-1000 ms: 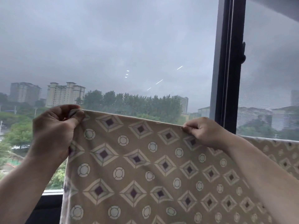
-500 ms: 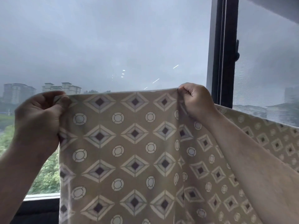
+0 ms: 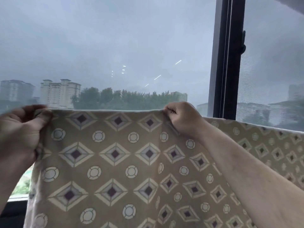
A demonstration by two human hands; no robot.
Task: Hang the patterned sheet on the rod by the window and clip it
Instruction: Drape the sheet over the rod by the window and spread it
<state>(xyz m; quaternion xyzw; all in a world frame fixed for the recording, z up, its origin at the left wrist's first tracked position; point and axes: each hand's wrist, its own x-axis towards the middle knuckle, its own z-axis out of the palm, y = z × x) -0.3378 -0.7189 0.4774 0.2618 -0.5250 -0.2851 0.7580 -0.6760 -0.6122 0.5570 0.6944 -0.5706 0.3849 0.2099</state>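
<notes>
Left hand: closed on the top corner of the tan cotton sheet with diamond and circle print.
Right hand: top edge is pinched further along.
Sheet: held taut before the window, hanging below.
Progress: rod and clips are not seen; hanging and clipping are judged undone.

Both forearms raised from the lower frame corners: left hand at mid-left, fingers and thumb curled in a pinch; right hand right of centre, fisted, knuckles up.
</notes>
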